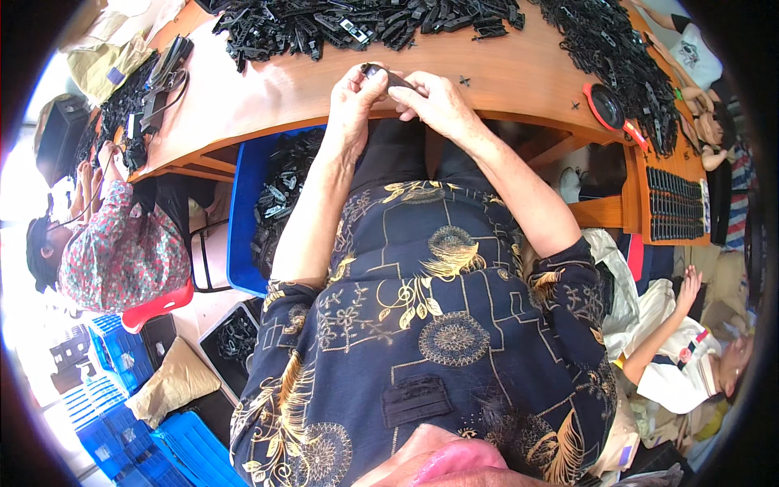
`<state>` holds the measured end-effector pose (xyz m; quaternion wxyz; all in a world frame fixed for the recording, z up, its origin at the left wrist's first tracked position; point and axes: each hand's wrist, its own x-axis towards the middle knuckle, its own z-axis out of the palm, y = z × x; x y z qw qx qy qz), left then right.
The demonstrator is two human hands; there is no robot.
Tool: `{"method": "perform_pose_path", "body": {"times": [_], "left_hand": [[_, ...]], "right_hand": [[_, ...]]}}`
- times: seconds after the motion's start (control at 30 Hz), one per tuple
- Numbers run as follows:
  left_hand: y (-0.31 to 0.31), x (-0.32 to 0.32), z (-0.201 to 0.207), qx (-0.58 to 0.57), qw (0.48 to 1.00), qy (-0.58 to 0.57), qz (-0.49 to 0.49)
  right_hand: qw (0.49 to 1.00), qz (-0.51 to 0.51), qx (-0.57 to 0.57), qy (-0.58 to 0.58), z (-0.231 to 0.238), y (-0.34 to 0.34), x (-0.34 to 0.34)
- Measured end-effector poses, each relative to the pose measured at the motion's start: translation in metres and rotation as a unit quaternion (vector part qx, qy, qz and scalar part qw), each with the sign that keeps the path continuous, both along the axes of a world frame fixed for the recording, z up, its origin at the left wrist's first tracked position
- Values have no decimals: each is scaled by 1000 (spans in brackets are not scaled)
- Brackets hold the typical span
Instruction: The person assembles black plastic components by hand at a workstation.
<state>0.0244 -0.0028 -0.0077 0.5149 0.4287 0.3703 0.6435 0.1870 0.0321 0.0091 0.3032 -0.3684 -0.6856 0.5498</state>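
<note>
Over the front edge of the wooden table (pixel 284 93), both my hands are closed on one small black plastic part (pixel 396 80). My left hand (pixel 355 101) pinches its left end, where a shiny dark spot shows by the thumb. My right hand (pixel 434 99) grips the other end between thumb and fingers. The fingers cover much of the part, so its exact kind cannot be made out. Just beyond my hands lies a large heap of black plastic parts (pixel 296 28), with one grey-and-white piece (pixel 354 31) on top.
A blue bin (pixel 241 219) of black parts stands below the table at my left. Another heap (pixel 600 49), a red-rimmed round dish (pixel 604 105) and a rack of black pieces (pixel 675 203) are at right. Co-workers sit left (pixel 122 252) and right (pixel 673 365).
</note>
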Motion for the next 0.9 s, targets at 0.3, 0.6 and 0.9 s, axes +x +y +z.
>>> {"method": "perform_pose_path", "body": {"times": [0.3,0.6,0.9], "left_hand": [[76,-29,-8,-158,987,20,-27],[123,-1,0,3,655,741,148],[83,22,-3,111,736,647,166]], "right_hand": [[761,-136,499,-392,-26,173,104],[771,-68,492,-398,-14,173,106],[793,-87,435,-417,-13,171,114]]}}
